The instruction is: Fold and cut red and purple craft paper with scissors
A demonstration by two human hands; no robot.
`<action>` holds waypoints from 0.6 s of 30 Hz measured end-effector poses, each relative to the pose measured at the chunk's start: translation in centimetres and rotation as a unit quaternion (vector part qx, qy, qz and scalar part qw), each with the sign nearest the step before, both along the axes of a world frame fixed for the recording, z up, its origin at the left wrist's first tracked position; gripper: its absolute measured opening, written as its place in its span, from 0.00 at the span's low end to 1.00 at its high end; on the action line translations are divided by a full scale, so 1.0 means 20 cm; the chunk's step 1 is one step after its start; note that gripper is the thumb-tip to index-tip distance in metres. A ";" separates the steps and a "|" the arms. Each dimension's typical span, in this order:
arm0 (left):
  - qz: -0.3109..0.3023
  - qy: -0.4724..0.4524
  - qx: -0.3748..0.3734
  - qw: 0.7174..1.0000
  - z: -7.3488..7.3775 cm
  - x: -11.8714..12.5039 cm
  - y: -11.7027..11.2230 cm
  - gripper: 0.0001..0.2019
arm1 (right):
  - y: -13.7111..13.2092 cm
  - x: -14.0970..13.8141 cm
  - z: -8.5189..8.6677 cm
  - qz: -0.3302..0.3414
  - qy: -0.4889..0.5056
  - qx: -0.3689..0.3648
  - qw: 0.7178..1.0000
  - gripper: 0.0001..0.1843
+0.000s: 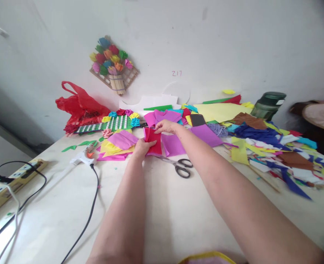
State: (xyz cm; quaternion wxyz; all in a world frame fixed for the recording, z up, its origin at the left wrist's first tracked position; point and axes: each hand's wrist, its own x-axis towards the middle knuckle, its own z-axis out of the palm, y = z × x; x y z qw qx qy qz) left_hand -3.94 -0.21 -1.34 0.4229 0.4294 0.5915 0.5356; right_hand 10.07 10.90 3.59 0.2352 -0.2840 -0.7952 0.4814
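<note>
Red paper (155, 147), middle of the frame | left hand (141, 148): fingers grip its left side | right hand (167, 126): fingers at its top, can't tell if pinching | step: seems like handling paper | next: likely needs steady fingers

Most fingers of my left hand (141, 147) are hidden behind the red paper (153, 145), and I can't make out where the tips of the scissors (175, 164) end near it. My right forearm (208, 167) covers part of the purple sheet (206, 135). The bottom edge cuts off the black cord (97, 186) and a yellow-rimmed thing (208, 254); the left edge crops the power strip (21, 174). What the red bag (79, 104) holds is too blurred to tell.
</note>
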 end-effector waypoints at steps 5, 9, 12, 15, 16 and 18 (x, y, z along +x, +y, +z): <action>-0.013 -0.055 -0.010 0.998 0.05 0.01 -0.02 0.24 | -0.01 -0.01 -0.02 0.001 0.021 -0.011 1.000 0.11; -0.044 -0.116 -0.039 0.991 0.12 0.00 -0.06 0.23 | -0.03 -0.01 -0.01 0.031 0.029 -0.025 0.999 0.10; -0.087 -0.119 -0.040 0.988 0.16 -0.04 -0.08 0.22 | -0.03 -0.01 0.00 0.036 0.014 0.000 0.999 0.09; -0.119 -0.068 -0.037 0.990 0.20 -0.09 -0.09 0.22 | -0.03 0.00 0.02 0.032 -0.002 0.024 0.999 0.09; -0.120 -0.050 -0.041 0.991 0.20 -0.10 -0.10 0.23 | -0.03 0.00 0.02 0.032 -0.005 0.026 0.999 0.09; -0.088 -0.030 -0.015 0.996 0.22 -0.10 -0.10 0.25 | -0.04 0.00 0.03 0.032 -0.012 0.025 0.999 0.08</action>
